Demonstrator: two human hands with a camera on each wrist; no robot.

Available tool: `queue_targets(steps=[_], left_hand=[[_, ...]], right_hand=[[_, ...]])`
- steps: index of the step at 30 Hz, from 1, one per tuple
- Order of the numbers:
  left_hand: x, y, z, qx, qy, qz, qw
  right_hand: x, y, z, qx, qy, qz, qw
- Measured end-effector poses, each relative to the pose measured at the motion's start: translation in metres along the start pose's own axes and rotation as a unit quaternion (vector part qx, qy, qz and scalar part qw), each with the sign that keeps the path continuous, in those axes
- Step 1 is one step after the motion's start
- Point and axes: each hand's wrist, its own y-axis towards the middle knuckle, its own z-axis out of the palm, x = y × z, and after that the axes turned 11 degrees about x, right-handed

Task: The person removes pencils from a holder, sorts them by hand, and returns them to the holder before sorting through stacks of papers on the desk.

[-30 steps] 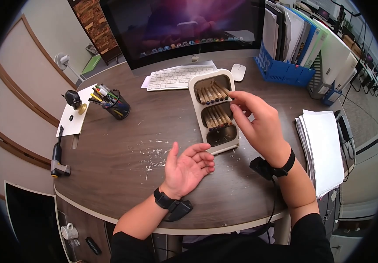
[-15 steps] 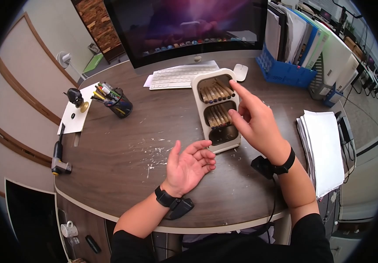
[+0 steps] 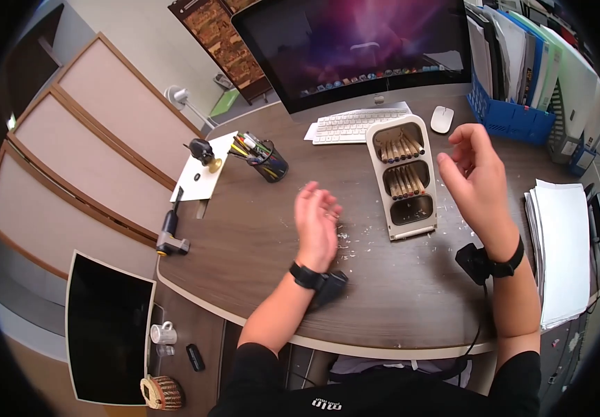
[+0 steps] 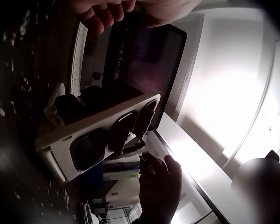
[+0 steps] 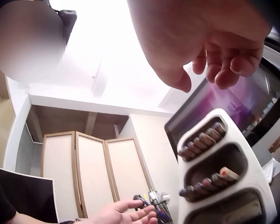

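Observation:
A white three-compartment stand [image 3: 412,235] leans back on the desk in the head view. Slim marker-like sticks [image 3: 399,149] with coloured ends lie in a row in its top compartment, and a second row of sticks [image 3: 404,183] fills the middle one. No sticks show in the bottom compartment [image 3: 411,210]. My right hand [image 3: 481,184] hovers just right of the stand, fingers loosely bent, holding nothing. To the stand's left, apart from it, my left hand [image 3: 317,229] is raised over the desk with relaxed fingers and nothing in them.
White crumbs [image 3: 345,243] are scattered around the stand. Behind it are a keyboard [image 3: 355,128], a mouse [image 3: 442,119] and a monitor [image 3: 376,48]. A pen cup [image 3: 269,164] stands at left; stacked paper [image 3: 561,257] and a blue file box [image 3: 508,115] at right.
The head view has turned left, so the scene sits further right. My right hand has drawn away from the stand's right side, and my left hand has moved off its lower left corner.

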Motion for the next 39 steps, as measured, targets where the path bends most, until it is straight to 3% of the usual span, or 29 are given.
queue_targets(steps=[3, 5, 8, 11, 12, 14, 17, 22, 24, 26, 28, 29, 30, 31, 34, 36, 37, 39], left_hand=[[-0.019, 0.054, -0.049, -0.108, 0.1, 0.122, 0.981], [-0.029, 0.092, -0.087, -0.18, 0.241, 0.159, 0.94], [-0.049, 0.125, -0.12, -0.239, 0.504, 0.074, 0.826], [-0.052, 0.156, -0.159, -0.189, 0.55, 0.099, 0.808], [-0.053, 0.161, -0.165, -0.163, 0.564, 0.143, 0.797], [-0.056, 0.166, -0.158, -0.082, 0.46, 0.142, 0.873], [-0.059, 0.171, -0.151, -0.084, 0.496, 0.138, 0.853], [-0.051, 0.117, -0.136, -0.049, 0.465, 0.102, 0.878], [-0.056, 0.055, -0.1, 0.0, 0.451, 0.066, 0.89], [-0.057, 0.002, -0.101, 0.085, 0.45, 0.043, 0.888], [-0.065, -0.058, -0.066, 0.126, 0.43, 0.027, 0.894], [-0.07, -0.081, -0.068, 0.113, 0.466, -0.042, 0.876], [-0.068, -0.098, -0.059, 0.144, 0.382, -0.052, 0.911], [-0.066, -0.11, -0.057, 0.162, 0.368, -0.067, 0.913], [-0.074, -0.121, -0.044, 0.194, 0.387, -0.086, 0.897], [-0.075, -0.113, -0.044, 0.264, 0.498, -0.07, 0.823], [-0.073, -0.11, -0.04, 0.265, 0.446, -0.098, 0.849], [-0.076, -0.105, -0.027, 0.279, 0.425, -0.114, 0.854]], right_hand=[[0.022, -0.003, -0.017, -0.026, 0.061, -0.022, 0.998], [0.034, -0.007, -0.028, -0.041, 0.107, -0.037, 0.993], [0.053, -0.016, -0.042, -0.041, 0.135, -0.06, 0.988], [0.055, -0.018, -0.054, -0.012, 0.08, -0.065, 0.995], [0.053, -0.018, -0.061, 0.014, 0.037, -0.055, 0.998], [0.038, -0.012, -0.063, 0.023, 0.031, -0.088, 0.995], [0.042, -0.012, -0.07, 0.006, 0.035, -0.082, 0.996], [0.046, -0.018, -0.074, 0.055, 0.031, -0.089, 0.994], [0.05, -0.02, -0.076, 0.072, 0.017, -0.101, 0.992], [0.051, -0.026, -0.069, 0.1, 0.008, -0.11, 0.989], [0.051, -0.032, -0.058, 0.206, -0.037, -0.144, 0.967], [0.048, -0.036, -0.047, 0.254, -0.057, -0.167, 0.951], [0.047, -0.042, -0.033, 0.332, -0.076, -0.158, 0.927], [0.044, -0.048, -0.016, 0.413, -0.075, -0.142, 0.897], [0.021, -0.076, 0.041, 0.543, -0.116, -0.11, 0.824], [0.0, -0.095, 0.068, 0.499, -0.156, -0.15, 0.839], [-0.001, -0.095, 0.073, 0.501, -0.157, -0.151, 0.838], [-0.002, -0.094, 0.078, 0.495, -0.116, -0.136, 0.85]])
